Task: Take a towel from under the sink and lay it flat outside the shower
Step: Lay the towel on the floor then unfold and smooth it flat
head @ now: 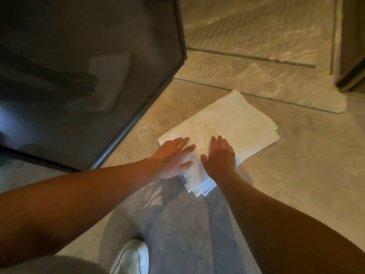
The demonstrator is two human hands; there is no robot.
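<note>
A white shoe [132, 256] stands nearest on the tiled floor [296, 184]. Beyond it, the left hand [171, 157] and right hand [221, 157] press flat, fingers spread, on the white towel [227, 123], seemingly folded in 2, beside the dark shower glass [88, 76].

A single head-worn wide-angle camera looks forward and steeply down at the floor [296, 175]. Both forearms enter from the bottom edge and extend toward frame centre. The shower glass panel [79, 76] fills the upper left, close to the lens. No second view exists, so no scene area is shared.
</note>
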